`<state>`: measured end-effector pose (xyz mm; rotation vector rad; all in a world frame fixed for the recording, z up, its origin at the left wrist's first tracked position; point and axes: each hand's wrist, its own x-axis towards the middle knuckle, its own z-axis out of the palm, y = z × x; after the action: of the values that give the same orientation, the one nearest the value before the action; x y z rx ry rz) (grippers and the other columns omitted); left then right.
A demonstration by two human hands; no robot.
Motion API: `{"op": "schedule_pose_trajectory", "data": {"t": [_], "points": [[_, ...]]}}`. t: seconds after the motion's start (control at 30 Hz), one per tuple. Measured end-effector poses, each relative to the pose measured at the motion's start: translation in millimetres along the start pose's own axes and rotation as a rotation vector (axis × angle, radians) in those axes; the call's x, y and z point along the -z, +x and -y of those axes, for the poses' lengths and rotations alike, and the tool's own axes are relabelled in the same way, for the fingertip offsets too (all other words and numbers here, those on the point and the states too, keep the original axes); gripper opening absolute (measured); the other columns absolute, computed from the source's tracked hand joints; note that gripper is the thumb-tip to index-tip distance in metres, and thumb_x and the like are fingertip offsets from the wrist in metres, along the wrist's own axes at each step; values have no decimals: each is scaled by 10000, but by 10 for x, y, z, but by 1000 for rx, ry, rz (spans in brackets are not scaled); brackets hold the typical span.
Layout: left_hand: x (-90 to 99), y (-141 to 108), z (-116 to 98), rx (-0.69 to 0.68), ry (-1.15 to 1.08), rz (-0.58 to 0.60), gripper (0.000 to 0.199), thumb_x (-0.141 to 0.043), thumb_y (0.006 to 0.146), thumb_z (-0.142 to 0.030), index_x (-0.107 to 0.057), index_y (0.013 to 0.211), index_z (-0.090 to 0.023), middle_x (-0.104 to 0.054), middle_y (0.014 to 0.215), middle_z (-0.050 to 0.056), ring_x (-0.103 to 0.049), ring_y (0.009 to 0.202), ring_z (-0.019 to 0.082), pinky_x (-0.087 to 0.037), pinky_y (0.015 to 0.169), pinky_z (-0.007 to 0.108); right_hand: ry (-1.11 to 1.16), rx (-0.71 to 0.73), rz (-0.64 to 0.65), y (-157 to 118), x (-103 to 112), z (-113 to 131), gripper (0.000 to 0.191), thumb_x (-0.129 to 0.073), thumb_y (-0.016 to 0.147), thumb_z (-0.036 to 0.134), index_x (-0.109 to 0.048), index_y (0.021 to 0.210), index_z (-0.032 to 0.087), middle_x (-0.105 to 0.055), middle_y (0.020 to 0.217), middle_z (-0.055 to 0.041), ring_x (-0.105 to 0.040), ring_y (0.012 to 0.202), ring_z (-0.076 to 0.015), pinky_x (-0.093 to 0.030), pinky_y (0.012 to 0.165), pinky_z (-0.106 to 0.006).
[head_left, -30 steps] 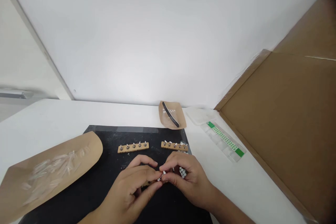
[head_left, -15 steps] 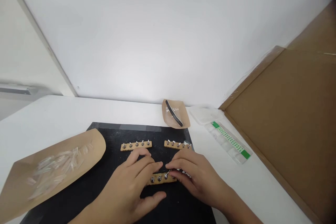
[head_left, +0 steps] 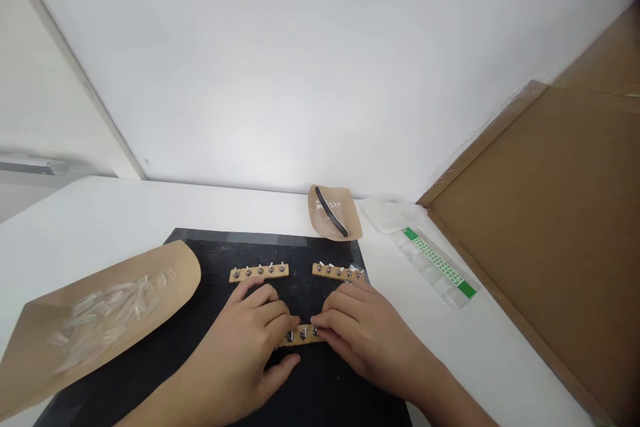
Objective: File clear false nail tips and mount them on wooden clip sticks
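A front cork-like strip (head_left: 311, 340) bearing small metal posts with pale tips lies on the black mat (head_left: 345, 387). My left hand (head_left: 255, 340) reaches over its left end, fingers beyond the strip and thumb on the near side, apart from each other. At the right end, my right hand (head_left: 360, 327) has thumb and forefinger pinched together beside a metal post (head_left: 315, 330); what is between them is hidden. Behind lie two similar strips, a left one (head_left: 260, 272) and a right one (head_left: 333, 271), both with pale tips on their posts.
A long paper tray (head_left: 175, 267) with many clear, nail-shaped plastic pieces stands left. At the back, a small paper tray (head_left: 354, 220) holds a curved black nail file (head_left: 331, 212). A clear packet with a green-and-white label (head_left: 440, 263) lies right, beside a cardboard panel (head_left: 540, 213).
My right fingers have closed in over the post they were beside, covering more of it. My left thumb and fingertips have shifted slightly left. The view has tipped a little.
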<state>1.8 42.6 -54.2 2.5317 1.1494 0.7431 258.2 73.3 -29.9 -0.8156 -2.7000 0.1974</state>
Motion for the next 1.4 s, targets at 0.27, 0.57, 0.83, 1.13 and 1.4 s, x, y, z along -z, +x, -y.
{"op": "schedule_pose_trajectory", "data": {"t": [0.27, 0.57, 0.83, 1.13, 1.4], "points": [[-2, -5, -8, 11, 7, -45, 137, -701, 912, -164, -746, 993, -265, -711, 828, -16, -626, 880, 241, -244, 1201, 619, 10, -4, 30, -2, -34, -7, 76, -653, 1064, 193, -717, 1088, 223, -728, 961, -23, -618, 880, -217, -412, 816, -390], [-48, -17, -1, 42, -20, -63, 138, -664, 936, -144, -718, 891, -262, -706, 817, -32, -636, 856, 221, -247, 1216, 582, 156, -45, 21, 6, -77, -26, 59, -686, 1070, 258, -735, 1071, 225, -743, 969, -13, -653, 904, -205, -438, 811, -360], [-30, -9, 8, 49, -26, -49, 133, -651, 944, -152, -721, 900, -256, -702, 820, -22, -640, 852, 229, -281, 1189, 579, 242, -101, 22, -73, 97, -116, 376, -828, 952, 312, -672, 1288, 247, -743, 1136, -51, -670, 1071, -259, -477, 945, -407], [-15, 6, -7, 83, -22, -11, 138, -630, 963, -168, -727, 913, -252, -694, 798, -32, -639, 845, 218, -264, 1195, 568, 296, -281, 177, -112, 149, -252, 232, -916, 856, 333, -738, 975, 242, -749, 946, 18, -671, 919, -204, -484, 841, -324], [8, 34, -13, 82, -22, 7, 144, -629, 962, -154, -726, 900, -240, -709, 821, -28, -649, 847, 214, -265, 1199, 571, 293, -264, 159, -101, 43, -246, 85, -789, 966, 221, -717, 921, 234, -719, 884, 28, -657, 855, -173, -467, 766, -281]]}}
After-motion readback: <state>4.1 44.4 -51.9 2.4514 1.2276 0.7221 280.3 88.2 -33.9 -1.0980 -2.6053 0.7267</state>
